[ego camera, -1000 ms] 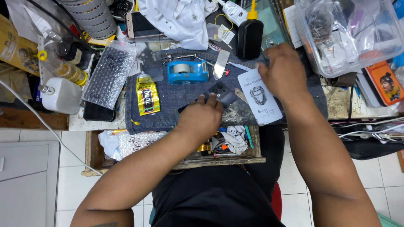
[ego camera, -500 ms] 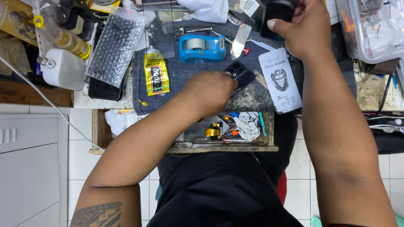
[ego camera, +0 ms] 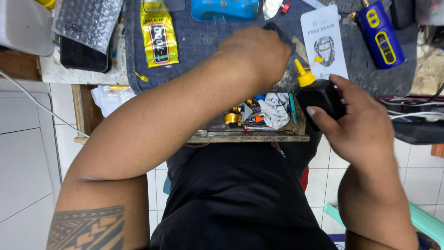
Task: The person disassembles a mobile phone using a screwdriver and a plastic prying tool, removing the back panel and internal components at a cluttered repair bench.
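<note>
My right hand [ego camera: 358,127] grips a small black bottle [ego camera: 319,95] with a yellow pointed nozzle and holds it over the front edge of the workbench. My left hand [ego camera: 254,55] rests on the dark blue work mat [ego camera: 199,46], fingers closed over a small dark flat part [ego camera: 282,34] that is mostly hidden under the hand. My left forearm crosses the open drawer [ego camera: 249,136] of small tools below the bench.
A yellow glue packet [ego camera: 159,34], a blue tape dispenser [ego camera: 224,9], a white printed card [ego camera: 323,41] and a blue-and-yellow device [ego camera: 381,37] lie on the mat. A black phone [ego camera: 83,55] under bubble wrap [ego camera: 88,21] sits left. Cables [ego camera: 416,113] trail right.
My right hand has brought the black bottle from the back of the bench down to its front edge. The camera has moved closer. My left hand stays on the dark part.
</note>
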